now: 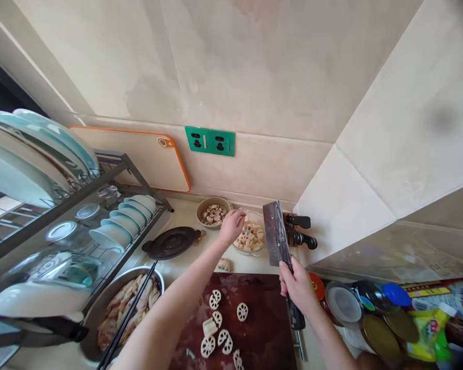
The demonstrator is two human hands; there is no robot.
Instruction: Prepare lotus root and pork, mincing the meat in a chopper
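My right hand (296, 287) is wrapped round the dark handle of a cleaver (275, 232). Its wide blade points up and away, with wet white bits stuck on it. Out in front, my left hand (232, 225) is over the left side of a clear bowl (250, 253) of cut lotus root chunks (251, 235). The fingers of that hand are drawn together near the rim; what they hold, if anything, I cannot make out. Lotus root slices (224, 341) and a thicker lotus root piece (210, 327) lie on the dark red cutting board (262, 303).
Behind the board are ginger (224, 264), a basket of sliced mushrooms (213, 214) and a black lid (172, 242). Left, chopsticks (129, 313) rest across a pot of raw meat (100, 329) beside a dish rack (119, 167). Right stand a knife block (289, 222) and jars (343, 303).
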